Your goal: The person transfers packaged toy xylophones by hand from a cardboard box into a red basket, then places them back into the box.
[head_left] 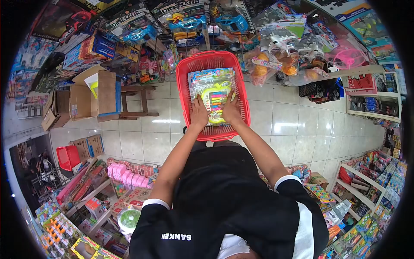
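Note:
A toy packet [218, 94] lies inside a red plastic basket [183, 73], in clear wrapping with a printed blue header at its far end. Through the wrapping shows a yellow-green toy with a row of coloured bars; its exact kind I cannot make out. My left hand [199, 112] grips the packet's left side, fingers pointing away from me. On the opposite side my right hand [231, 110] holds it in the same way. Both hands are within the basket's rim. Parts of the packet's edges are hidden under my fingers.
Pale floor tiles [284, 118] surround the basket. An open cardboard box [86, 97] and a wooden stool [138, 103] stand to the left. Packaged toy cars [187, 23] hang ahead. Shelves of toys [366, 185] line the right, and pink containers [125, 175] sit behind on the left.

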Demonstrator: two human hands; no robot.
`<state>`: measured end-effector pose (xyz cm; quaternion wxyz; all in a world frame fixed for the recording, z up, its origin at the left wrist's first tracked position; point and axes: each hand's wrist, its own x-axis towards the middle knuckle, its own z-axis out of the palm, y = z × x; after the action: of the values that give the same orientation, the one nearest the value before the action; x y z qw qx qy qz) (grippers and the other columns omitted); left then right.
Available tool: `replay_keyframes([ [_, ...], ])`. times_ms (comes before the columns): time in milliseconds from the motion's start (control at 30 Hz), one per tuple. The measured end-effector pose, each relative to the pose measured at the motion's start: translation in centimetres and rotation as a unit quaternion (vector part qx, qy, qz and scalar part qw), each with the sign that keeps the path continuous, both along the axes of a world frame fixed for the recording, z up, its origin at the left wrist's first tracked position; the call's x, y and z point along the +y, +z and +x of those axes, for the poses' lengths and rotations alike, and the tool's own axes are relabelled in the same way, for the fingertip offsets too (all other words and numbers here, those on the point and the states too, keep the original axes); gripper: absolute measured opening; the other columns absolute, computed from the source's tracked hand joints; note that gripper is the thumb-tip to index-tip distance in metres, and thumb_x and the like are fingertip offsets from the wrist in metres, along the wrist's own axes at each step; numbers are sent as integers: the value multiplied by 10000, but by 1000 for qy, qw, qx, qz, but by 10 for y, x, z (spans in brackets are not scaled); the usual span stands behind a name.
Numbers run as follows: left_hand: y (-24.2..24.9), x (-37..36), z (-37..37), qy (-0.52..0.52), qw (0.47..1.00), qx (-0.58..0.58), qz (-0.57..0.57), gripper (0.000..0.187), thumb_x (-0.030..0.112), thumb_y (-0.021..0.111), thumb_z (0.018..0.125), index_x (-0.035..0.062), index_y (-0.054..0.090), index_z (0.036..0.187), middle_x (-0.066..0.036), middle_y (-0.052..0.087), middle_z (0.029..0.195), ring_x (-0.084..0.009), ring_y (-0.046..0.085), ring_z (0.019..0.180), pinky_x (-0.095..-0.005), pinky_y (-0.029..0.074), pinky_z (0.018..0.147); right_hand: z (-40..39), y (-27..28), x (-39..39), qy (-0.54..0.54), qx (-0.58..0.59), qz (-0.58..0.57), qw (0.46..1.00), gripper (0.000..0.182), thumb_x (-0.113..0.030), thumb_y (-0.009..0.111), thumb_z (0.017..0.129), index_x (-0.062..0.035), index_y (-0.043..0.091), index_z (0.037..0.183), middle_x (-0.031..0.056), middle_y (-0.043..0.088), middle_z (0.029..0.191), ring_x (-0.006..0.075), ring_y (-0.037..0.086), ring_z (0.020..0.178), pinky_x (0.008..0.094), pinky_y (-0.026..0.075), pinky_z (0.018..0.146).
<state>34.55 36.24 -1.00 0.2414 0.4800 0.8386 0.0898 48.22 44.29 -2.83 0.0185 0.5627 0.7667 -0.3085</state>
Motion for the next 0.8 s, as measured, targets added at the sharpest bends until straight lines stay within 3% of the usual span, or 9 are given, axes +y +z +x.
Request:
replay_keyframes([
  [267,43,-5,6,24,1000,-3,-13,978,214,802,767,-49,198,1490,-196,398,1357,-383,482,1208,-453,458,991,12,20,6,21,-8,-49,999,1044,-372,648,908,-38,-119,1532,379,167,1502,541,302,1357,535,365,1089],
  [367,51,-14,-4,-7,997,11,81,866,186,787,772,-35,299,1452,-206,409,1338,-396,500,1173,-454,451,988,23,30,9,30,14,-35,999,956,-314,658,892,-9,24,1540,365,252,1472,524,380,1312,508,402,1064],
  [433,55,-27,-20,-38,987,14,158,791,166,771,781,-19,358,1429,-212,418,1326,-405,505,1158,-459,445,983,35,44,10,63,106,46,991,779,-246,643,877,-6,248,1504,315,391,1404,464,481,1245,464,436,1033],
  [467,63,-37,-30,-39,977,6,209,699,141,745,795,-2,411,1392,-221,425,1314,-412,501,1155,-467,437,975,40,56,11,26,152,118,981,506,-189,625,867,-3,520,1326,255,534,1276,397,583,1115,445,484,932],
  [533,68,-55,-43,10,956,4,293,480,91,659,856,39,511,1310,-238,458,1264,-414,501,1123,-491,414,958,52,75,20,-79,206,155,963,309,-125,596,863,-5,633,1146,212,622,1127,370,639,931,429,507,807],
  [600,45,-84,-57,81,949,0,305,434,102,651,873,34,527,1283,-236,470,1239,-403,507,1106,-474,428,941,68,66,24,-158,294,258,907,193,-74,558,872,12,652,1016,176,654,951,309,644,803,396,500,720],
  [667,5,-126,-74,191,938,-59,283,354,126,641,900,25,559,1228,-225,492,1187,-381,517,1074,-431,457,907,91,20,26,-242,295,199,903,183,-71,559,890,16,652,1022,129,664,871,239,647,759,365,504,677],
  [733,-46,-182,-90,250,935,-110,226,299,139,646,906,14,588,1171,-211,507,1147,-361,529,1056,-389,485,870,119,-50,20,-387,307,-20,869,192,-130,562,923,8,664,1008,89,676,864,190,649,766,339,515,645],
  [800,-107,-264,-97,275,945,-73,161,271,158,642,901,13,607,1128,-212,530,1128,-369,534,1055,-395,511,838,147,-96,-11,-440,428,-295,732,231,-225,587,918,-21,674,983,69,672,852,188,646,732,314,522,612],
])
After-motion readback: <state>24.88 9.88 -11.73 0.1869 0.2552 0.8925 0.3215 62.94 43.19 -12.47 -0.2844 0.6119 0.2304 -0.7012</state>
